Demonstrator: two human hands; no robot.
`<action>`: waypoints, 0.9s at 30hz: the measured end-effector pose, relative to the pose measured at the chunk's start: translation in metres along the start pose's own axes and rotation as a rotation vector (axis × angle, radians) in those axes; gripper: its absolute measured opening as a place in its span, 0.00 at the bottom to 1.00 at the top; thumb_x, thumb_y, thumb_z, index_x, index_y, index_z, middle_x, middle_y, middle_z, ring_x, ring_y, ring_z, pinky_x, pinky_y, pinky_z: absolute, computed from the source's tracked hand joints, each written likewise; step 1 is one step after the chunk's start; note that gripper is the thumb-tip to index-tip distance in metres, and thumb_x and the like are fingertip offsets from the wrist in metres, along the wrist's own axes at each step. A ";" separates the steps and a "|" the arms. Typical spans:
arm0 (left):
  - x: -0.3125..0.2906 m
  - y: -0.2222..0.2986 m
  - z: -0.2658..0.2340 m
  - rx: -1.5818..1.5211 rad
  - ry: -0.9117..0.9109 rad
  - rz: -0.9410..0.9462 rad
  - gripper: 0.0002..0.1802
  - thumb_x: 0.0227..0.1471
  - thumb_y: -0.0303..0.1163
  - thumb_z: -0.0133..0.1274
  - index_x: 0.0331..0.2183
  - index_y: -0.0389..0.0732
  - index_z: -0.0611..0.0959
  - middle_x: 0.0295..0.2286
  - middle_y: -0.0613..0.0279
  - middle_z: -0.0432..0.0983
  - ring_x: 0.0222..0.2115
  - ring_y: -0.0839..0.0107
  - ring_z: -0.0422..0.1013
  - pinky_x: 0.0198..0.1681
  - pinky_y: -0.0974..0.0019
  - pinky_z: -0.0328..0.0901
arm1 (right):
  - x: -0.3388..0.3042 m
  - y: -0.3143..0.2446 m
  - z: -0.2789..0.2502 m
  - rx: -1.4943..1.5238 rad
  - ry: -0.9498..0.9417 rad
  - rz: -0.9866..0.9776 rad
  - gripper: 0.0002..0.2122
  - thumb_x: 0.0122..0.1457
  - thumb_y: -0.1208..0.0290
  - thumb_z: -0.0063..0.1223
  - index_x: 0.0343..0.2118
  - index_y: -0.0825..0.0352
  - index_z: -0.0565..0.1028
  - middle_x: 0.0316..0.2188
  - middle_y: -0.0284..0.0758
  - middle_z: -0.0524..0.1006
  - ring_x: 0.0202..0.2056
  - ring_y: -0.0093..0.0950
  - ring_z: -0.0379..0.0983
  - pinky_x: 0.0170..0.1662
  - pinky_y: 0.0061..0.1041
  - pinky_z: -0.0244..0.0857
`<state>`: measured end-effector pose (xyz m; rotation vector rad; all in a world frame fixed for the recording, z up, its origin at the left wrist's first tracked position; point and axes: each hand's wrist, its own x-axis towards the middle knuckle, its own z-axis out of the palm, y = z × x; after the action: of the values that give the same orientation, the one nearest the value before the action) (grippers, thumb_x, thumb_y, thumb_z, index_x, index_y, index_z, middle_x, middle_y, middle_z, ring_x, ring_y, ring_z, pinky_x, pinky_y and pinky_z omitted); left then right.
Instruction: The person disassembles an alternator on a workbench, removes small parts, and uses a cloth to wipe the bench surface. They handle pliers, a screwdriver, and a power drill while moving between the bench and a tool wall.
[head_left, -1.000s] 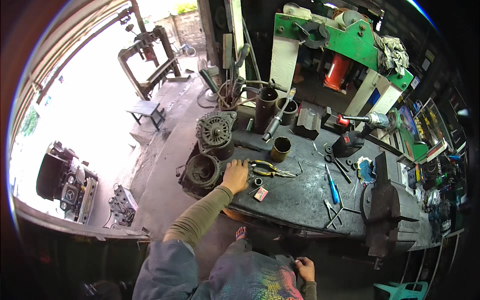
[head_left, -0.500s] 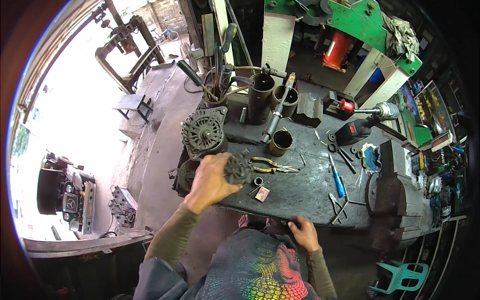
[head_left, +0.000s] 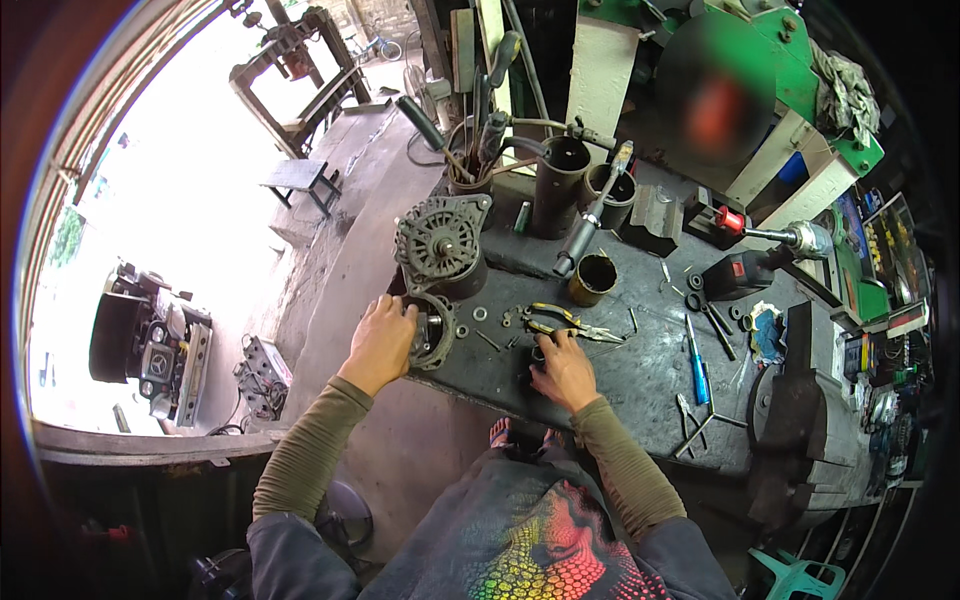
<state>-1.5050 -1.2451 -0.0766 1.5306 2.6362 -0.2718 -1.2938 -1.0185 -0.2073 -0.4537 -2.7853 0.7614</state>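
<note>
My left hand (head_left: 381, 343) has its fingers curled over the near-left rim of an open, round alternator housing (head_left: 444, 347) with metal parts inside. Behind it stands an alternator (head_left: 440, 243), with a vented face and a shaft at its centre. My right hand (head_left: 566, 372) is down on the bench, fingers bent in around something small and dark that they mostly hide. Just beyond it lie yellow-handled pliers (head_left: 596, 333), jaws to the right. Between my hands are a washer (head_left: 480, 313), a bolt (head_left: 488, 341) and several small nuts.
Tool-filled cans (head_left: 470, 183) and a tall dark cylinder (head_left: 560, 190) stand at the back. A small rusty can (head_left: 594, 279), a blue screwdriver (head_left: 699, 365), a cordless impact tool (head_left: 745, 270) and a bench vise (head_left: 812, 420) are to the right. The bench's near edge faces me.
My left hand has moved back left from over the small parts, uncovering washers and a bolt. My right hand has come up from the bench edge onto the bench. The view has shifted.
</note>
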 end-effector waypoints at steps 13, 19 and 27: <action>-0.031 0.005 0.034 -0.343 0.344 -0.201 0.38 0.43 0.27 0.64 0.59 0.40 0.74 0.57 0.50 0.68 0.61 0.47 0.59 0.65 0.49 0.55 | 0.000 0.024 0.005 0.468 0.133 0.274 0.16 0.54 0.72 0.63 0.45 0.70 0.78 0.40 0.42 0.80 0.40 0.38 0.78 0.45 0.36 0.73; -0.040 -0.008 0.036 -0.499 0.292 -0.403 0.50 0.38 0.38 0.73 0.62 0.39 0.70 0.59 0.46 0.66 0.64 0.48 0.57 0.67 0.46 0.48 | -0.031 0.034 -0.036 1.701 0.279 0.797 0.07 0.57 0.74 0.61 0.36 0.69 0.78 0.27 0.34 0.78 0.29 0.23 0.76 0.32 0.23 0.73; -0.023 -0.026 0.029 -0.583 0.257 -0.300 0.46 0.27 0.39 0.76 0.53 0.37 0.80 0.47 0.50 0.78 0.55 0.54 0.68 0.63 0.51 0.52 | 0.004 0.007 0.008 0.190 0.068 0.294 0.09 0.56 0.68 0.62 0.38 0.64 0.81 0.34 0.41 0.80 0.37 0.43 0.79 0.38 0.41 0.73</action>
<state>-1.5165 -1.2830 -0.0987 1.0365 2.7606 0.6645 -1.2976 -1.0150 -0.2170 -0.8459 -2.5813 1.0398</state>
